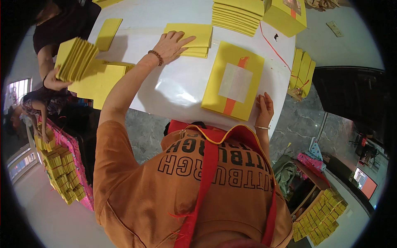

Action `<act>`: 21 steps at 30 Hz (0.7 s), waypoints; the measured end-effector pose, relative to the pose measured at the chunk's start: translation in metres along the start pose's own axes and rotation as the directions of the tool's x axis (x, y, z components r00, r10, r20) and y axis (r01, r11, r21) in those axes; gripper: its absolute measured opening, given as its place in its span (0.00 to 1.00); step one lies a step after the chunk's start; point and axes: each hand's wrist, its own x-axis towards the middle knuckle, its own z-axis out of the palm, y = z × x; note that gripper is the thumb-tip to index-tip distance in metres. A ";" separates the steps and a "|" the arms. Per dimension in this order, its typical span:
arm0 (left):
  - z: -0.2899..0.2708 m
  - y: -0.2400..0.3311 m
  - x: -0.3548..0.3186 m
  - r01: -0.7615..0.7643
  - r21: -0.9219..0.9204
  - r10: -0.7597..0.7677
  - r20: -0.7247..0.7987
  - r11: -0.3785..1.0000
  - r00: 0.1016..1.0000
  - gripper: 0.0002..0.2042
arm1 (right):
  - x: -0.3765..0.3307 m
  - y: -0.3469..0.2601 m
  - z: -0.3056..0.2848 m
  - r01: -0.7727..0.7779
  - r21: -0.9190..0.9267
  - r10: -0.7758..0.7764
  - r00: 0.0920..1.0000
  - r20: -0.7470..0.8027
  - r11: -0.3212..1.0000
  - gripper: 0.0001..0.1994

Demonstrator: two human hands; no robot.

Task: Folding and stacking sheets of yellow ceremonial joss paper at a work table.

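Note:
My left hand (pixel 170 46), with a beaded bracelet at the wrist, lies with spread fingers on a small pile of folded yellow paper (pixel 198 35). Its fingertips point away from me, and nothing is gripped. At the table's right edge my right hand (pixel 265 108) is held with loosely bent fingers and nothing visible in them. Just left of it rests a yellow paper stack (pixel 211 91), with a white rectangle (pixel 237 82) and an orange strip (pixel 230 106) on top. A small gap shows between that hand and the stack.
A co-worker's hand (pixel 56 80) holds a fanned yellow bundle (pixel 77 60) at left, over yellow sheets (pixel 103 82). At the far side of the white table (pixel 173 89) stand a tall yellow pile (pixel 236 18) and a yellow block (pixel 285 18). A red string (pixel 275 47) crosses the right edge.

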 end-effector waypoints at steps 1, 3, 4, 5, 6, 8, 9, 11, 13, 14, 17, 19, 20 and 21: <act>0.002 0.000 -0.002 0.003 -0.001 -0.003 0.003 1.000 1.000 0.25 | 0.001 0.002 -0.001 -0.004 -0.001 0.004 1.000 0.002 1.000 0.16; 0.009 0.001 -0.006 -0.066 0.167 0.072 -0.031 0.984 0.997 0.26 | 0.002 0.005 -0.003 0.021 -0.020 -0.020 0.999 0.036 1.000 0.16; 0.012 0.003 -0.007 -0.061 0.166 0.067 -0.031 0.984 0.997 0.26 | 0.002 0.006 -0.002 0.020 -0.022 -0.019 0.999 0.040 1.000 0.16; 0.015 0.003 -0.008 -0.041 0.201 0.049 -0.037 0.979 0.998 0.26 | 0.003 0.005 0.000 0.021 -0.006 -0.021 0.999 0.040 1.000 0.16; 0.017 0.005 -0.008 -0.022 0.236 0.034 -0.045 0.971 0.998 0.27 | 0.003 0.004 0.001 0.023 0.011 -0.023 0.999 0.038 1.000 0.16; 0.017 0.006 -0.008 -0.025 0.241 0.031 -0.019 0.970 0.999 0.28 | 0.001 -0.001 0.003 0.023 -0.021 -0.022 0.999 0.034 1.000 0.16; 0.015 0.007 -0.006 -0.036 0.244 0.036 0.007 0.969 0.999 0.29 | 0.002 -0.003 0.004 0.022 -0.051 -0.021 1.000 0.022 0.998 0.16; 0.008 0.005 -0.004 -0.042 0.253 0.027 0.063 0.967 0.998 0.31 | 0.006 0.001 0.004 0.121 -0.075 -0.116 0.991 0.070 0.990 0.16; -0.004 0.008 -0.001 -0.059 0.254 0.028 0.124 0.965 0.992 0.32 | 0.005 0.002 0.002 0.214 -0.100 -0.203 0.973 0.108 0.972 0.16; -0.010 0.010 0.000 -0.051 0.246 0.014 0.151 0.968 0.988 0.32 | 0.004 0.002 0.002 0.240 -0.148 -0.218 0.965 0.149 0.959 0.17; -0.009 0.010 -0.004 -0.023 0.237 0.001 0.095 0.971 0.995 0.32 | -0.004 -0.008 0.011 0.415 -0.314 -0.345 0.904 0.253 0.854 0.17; -0.012 0.013 -0.002 -0.033 0.223 0.030 0.017 0.974 0.999 0.31 | -0.010 -0.016 0.017 0.533 -0.431 -0.440 0.845 0.304 0.728 0.18; -0.013 0.016 -0.004 -0.007 0.188 0.022 -0.076 0.982 0.997 0.30 | -0.011 -0.020 0.020 0.599 -0.464 -0.492 0.801 0.341 0.652 0.18; -0.016 0.023 -0.003 0.009 0.145 0.016 -0.167 0.989 0.986 0.29 | -0.011 -0.022 0.021 0.653 -0.498 -0.537 0.755 0.376 0.570 0.18</act>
